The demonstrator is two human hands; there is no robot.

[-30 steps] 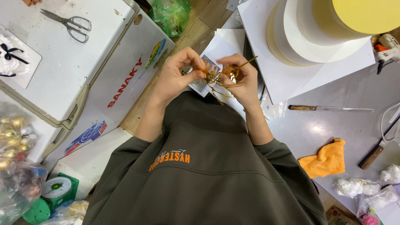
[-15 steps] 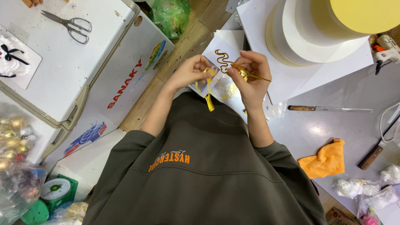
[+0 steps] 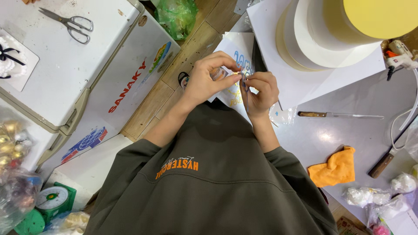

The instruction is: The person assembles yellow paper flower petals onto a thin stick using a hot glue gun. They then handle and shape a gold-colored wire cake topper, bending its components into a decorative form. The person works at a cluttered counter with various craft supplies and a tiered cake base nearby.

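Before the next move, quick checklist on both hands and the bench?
1. Left hand and right hand both pinch the small piece: ok.
2. What the piece is: cannot tell, too small.
3. Sheet lies under the hands: ok.
4. Knife on the table, apart from the hands: ok.
5. Scissors out of the way on the white chest: ok.
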